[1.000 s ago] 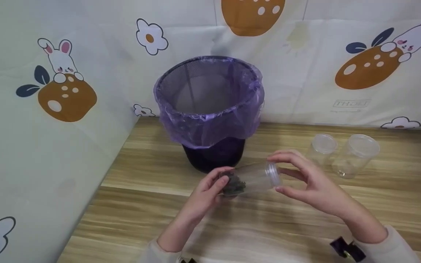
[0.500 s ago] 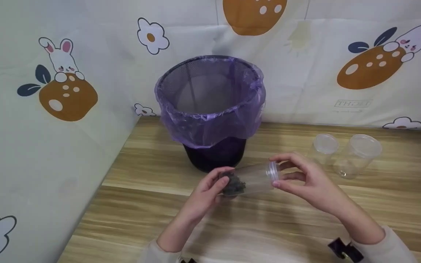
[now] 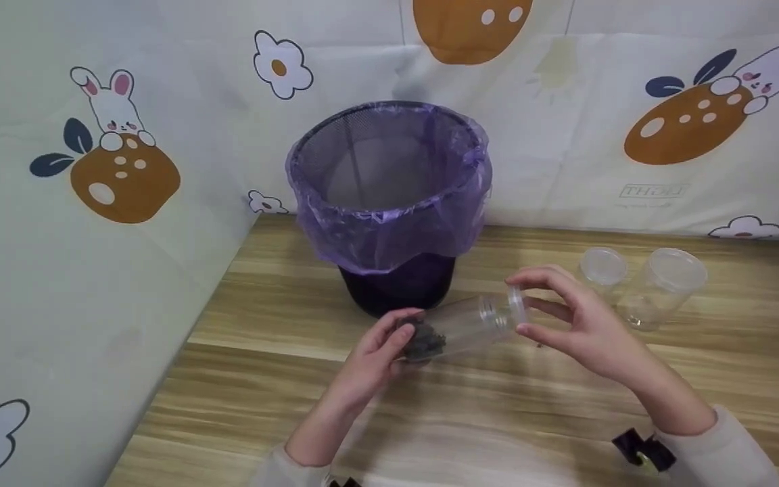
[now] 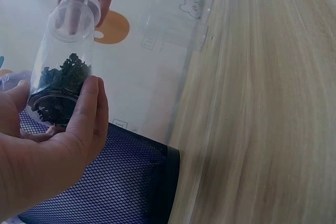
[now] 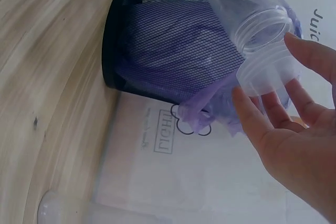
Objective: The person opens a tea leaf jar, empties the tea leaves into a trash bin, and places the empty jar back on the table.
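Observation:
My left hand (image 3: 377,346) grips the base end of a clear plastic jar (image 3: 464,328), tilted above the wooden table. Dark, crinkly dried leaves (image 4: 65,80) lie bunched at the jar's bottom end. Between thumb and fingertips, my right hand (image 3: 582,325) pinches a translucent screw lid (image 3: 517,306). In the right wrist view the lid's near edge is off the threaded mouth (image 5: 262,31), with the two close together. The jar's mouth faces right, toward my right hand.
A black mesh waste bin (image 3: 396,287) with a purple liner (image 3: 389,243) stands behind the jar. Two clear lidded jars (image 3: 604,267) (image 3: 673,272) stand at the right rear. A patterned sheet (image 3: 552,135) backs the wooden table (image 3: 241,399). A small dark speck (image 5: 35,123) lies on the tabletop.
The lid has come off the jar's threaded mouth, drawn slightly right and up by my right hand. My left hand and the jar have shifted slightly left.

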A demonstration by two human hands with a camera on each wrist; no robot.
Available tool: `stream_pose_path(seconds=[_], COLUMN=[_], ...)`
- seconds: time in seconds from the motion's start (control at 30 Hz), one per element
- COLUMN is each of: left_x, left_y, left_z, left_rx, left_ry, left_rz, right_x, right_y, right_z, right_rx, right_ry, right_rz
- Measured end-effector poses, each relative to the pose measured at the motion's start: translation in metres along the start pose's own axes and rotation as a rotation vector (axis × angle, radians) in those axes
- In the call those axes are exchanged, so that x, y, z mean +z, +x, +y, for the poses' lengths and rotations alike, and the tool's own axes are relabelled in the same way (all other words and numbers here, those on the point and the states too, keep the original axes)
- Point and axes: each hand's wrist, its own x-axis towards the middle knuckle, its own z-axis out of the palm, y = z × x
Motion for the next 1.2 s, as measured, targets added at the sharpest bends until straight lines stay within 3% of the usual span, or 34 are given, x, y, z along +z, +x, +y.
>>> stream_pose_path(seconds=[0.2,0.4,0.8,1.03,1.2], left_x=[-0.001,-0.004,-0.005,-0.006,-0.006], left_y=[-0.001,-0.002,-0.003,-0.004,-0.003], left_z=[0.000,0.001,0.002,0.002,0.002], left_rx=[-0.001,0.002,-0.001,-0.004,-0.003], left_ry=[0.002,-0.012,-0.018,-0.021,-0.016], left_rz=[0.004,-0.015,0.000,0.005,0.008], right_x=[-0.002,-0.003,0.000,0.001,0.000], right_y=[0.011,0.022,0.041,0.048,0.051], right_z=[0.011,0.026,0.064,0.079,0.088], right_rx=[0.021,0.064,0.175,0.213,0.210], right_ry=[-0.001,-0.075,-0.374,-0.585,-0.674], right_rz=[0.008,-0.012,-0.135,-0.203,-0.229])
